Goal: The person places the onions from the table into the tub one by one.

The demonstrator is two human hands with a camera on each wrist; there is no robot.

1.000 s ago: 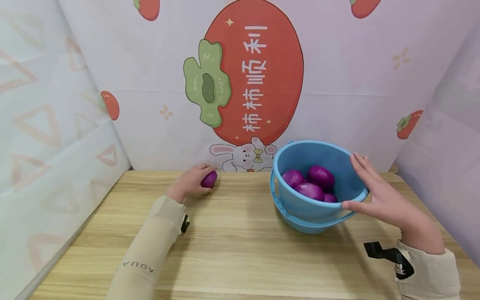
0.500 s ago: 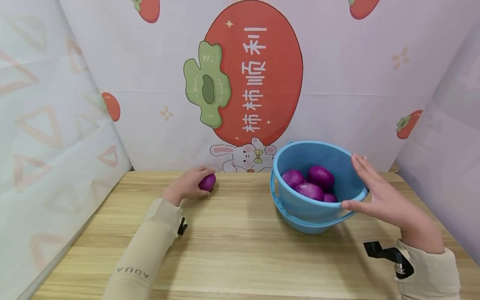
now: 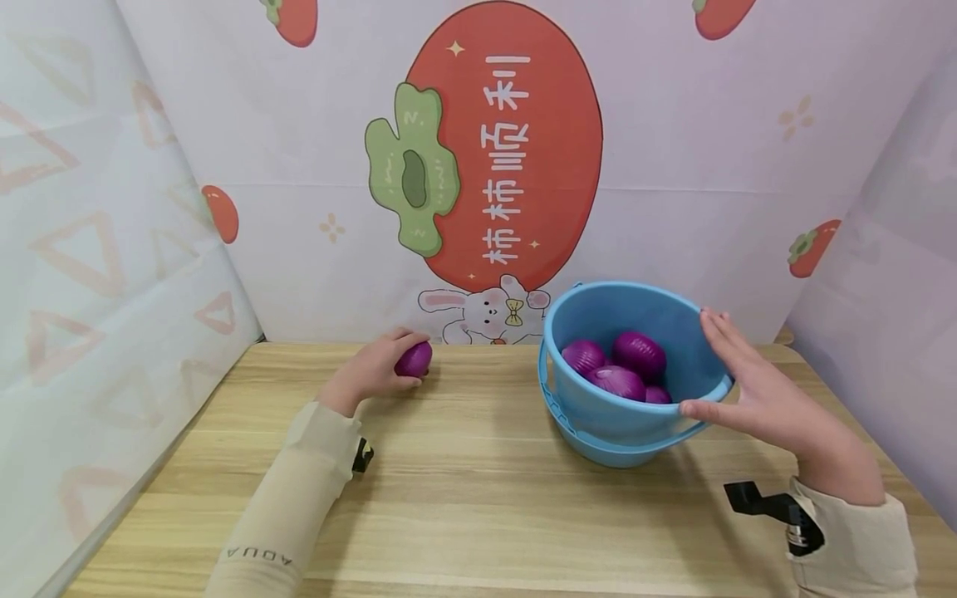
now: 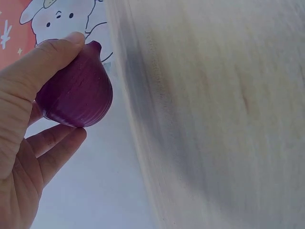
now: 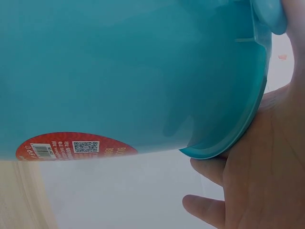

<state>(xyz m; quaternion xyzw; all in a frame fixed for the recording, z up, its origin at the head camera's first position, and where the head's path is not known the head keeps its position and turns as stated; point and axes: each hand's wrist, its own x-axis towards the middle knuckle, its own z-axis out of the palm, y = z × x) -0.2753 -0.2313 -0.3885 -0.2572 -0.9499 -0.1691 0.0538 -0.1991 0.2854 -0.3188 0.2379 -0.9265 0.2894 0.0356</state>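
Note:
Near the back edge of the table, my left hand (image 3: 371, 371) holds a purple onion (image 3: 414, 360) between thumb and fingers. In the left wrist view the thumb lies over the onion (image 4: 78, 88) by its stem, with fingertips under the other side; I cannot tell whether it touches the table. To the right stands a light blue bucket (image 3: 609, 428) with several purple onions (image 3: 639, 355) inside. My right hand (image 3: 785, 415) rests on the bucket's right rim, thumb at the near side, fingers spread and straight. In the right wrist view two fingers (image 5: 205, 210) extend past the rim.
The wooden table (image 3: 478, 515) meets a printed backdrop (image 3: 299, 274) at the back, with white walls (image 3: 97, 291) at both sides. Hanging down against the bucket's near side is its handle (image 3: 571, 428).
The left hand, holding the onion, has shifted slightly left and toward me. The right hand and the bucket stay where they were.

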